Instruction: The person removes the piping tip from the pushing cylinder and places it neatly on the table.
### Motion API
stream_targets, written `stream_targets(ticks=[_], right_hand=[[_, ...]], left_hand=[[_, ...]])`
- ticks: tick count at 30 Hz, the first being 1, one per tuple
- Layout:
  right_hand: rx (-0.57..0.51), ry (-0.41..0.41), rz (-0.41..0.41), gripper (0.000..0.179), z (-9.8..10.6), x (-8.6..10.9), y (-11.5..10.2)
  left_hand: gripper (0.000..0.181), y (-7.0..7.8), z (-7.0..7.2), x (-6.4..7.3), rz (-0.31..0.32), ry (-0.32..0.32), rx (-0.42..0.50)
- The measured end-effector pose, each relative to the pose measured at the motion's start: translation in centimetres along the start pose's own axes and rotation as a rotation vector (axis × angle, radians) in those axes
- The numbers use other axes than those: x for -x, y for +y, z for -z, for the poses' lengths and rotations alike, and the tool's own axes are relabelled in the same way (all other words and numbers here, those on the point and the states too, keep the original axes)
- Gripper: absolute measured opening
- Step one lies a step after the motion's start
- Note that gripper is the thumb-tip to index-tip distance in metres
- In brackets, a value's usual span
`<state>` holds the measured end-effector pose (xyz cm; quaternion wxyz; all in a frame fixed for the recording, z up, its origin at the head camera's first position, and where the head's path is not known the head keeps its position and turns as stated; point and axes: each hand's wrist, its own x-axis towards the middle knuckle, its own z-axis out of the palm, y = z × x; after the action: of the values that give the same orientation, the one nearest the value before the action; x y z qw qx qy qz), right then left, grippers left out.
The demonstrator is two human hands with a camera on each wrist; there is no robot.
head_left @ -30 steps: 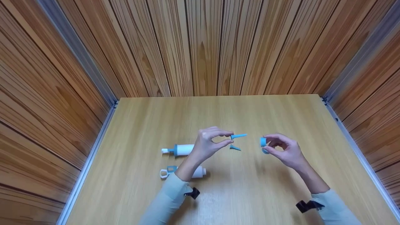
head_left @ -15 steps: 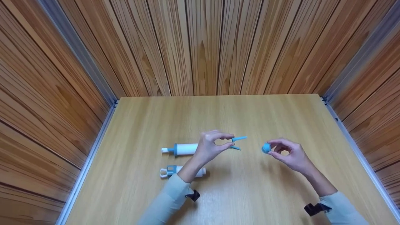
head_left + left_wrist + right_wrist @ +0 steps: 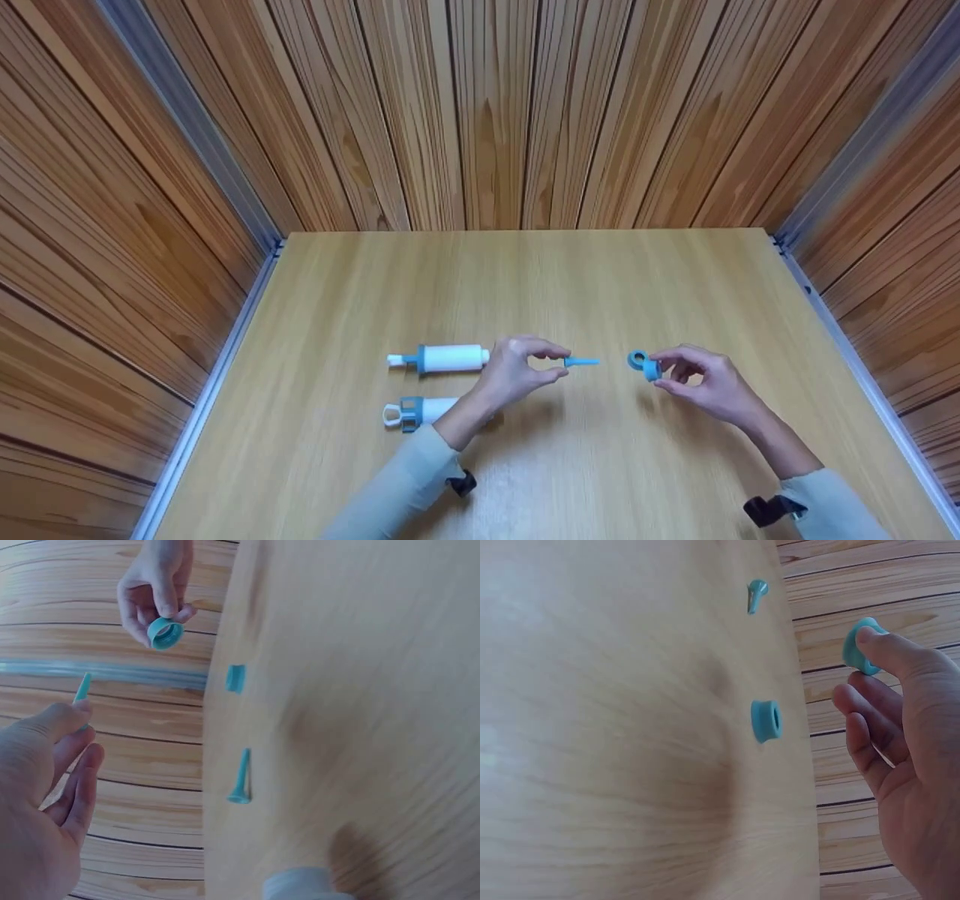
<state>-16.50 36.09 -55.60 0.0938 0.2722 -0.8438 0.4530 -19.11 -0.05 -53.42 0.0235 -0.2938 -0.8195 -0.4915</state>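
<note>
My left hand [image 3: 517, 371] pinches a slim blue tapered nozzle [image 3: 582, 361] by its wide end, between thumb and finger, tip to the right. Facing it, my right hand [image 3: 701, 381] pinches a short blue screw ring [image 3: 653, 370], whose hollow inside shows in the left wrist view [image 3: 165, 634]. A second blue ring [image 3: 765, 721] lies on the table just beyond the held one. Another nozzle [image 3: 241, 780] rests on the table; in the head view the held nozzle covers it. Both hands are raised over the table, a gap between their parts.
Two syringe-like tools lie at left: one farther back with a white barrel [image 3: 454, 358], the other nearer with a white loop handle [image 3: 392, 415], partly behind my left forearm. Wooden plank walls [image 3: 487, 112] enclose the table [image 3: 337, 300] at back and sides.
Both hands have come nearer the table's front and a little to the right. The right hand has turned its ring and uncovered the one on the table. The held nozzle now overlaps the loose nozzle.
</note>
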Motion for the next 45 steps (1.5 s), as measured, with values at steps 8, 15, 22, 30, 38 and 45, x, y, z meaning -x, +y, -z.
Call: stream_targets(ticks=[8,15,22,30,38,45], right_hand=[[0.026,-0.039,-0.058,0.041,0.2,0.8,0.6],[0.040,-0.098,-0.138,0.036,0.2,1.4,1.0],[-0.001,-0.207,-0.203,0.032,0.3,1.9,1.6],[-0.015,-0.315,-0.247,0.030,0.2,2.2,2.3],[-0.048,-0.413,-0.348,0.028,0.2,2.1,2.1],[-0.045,-0.439,-0.363,0.027,0.2,2.0,2.2]], left_hand=[[0.022,-0.5,-1.2,0.6,0.127,-0.041,0.005],[0.022,-0.9,-2.3,1.2,0.244,-0.073,0.019],[0.022,-1.3,-3.3,1.8,0.312,-0.092,0.057],[0.017,-2.0,-4.3,2.3,0.290,-0.080,0.006],[0.022,-2.6,-4.6,2.4,0.349,-0.145,-0.027],[0.023,-2.7,-4.6,2.6,0.363,-0.170,-0.042]])
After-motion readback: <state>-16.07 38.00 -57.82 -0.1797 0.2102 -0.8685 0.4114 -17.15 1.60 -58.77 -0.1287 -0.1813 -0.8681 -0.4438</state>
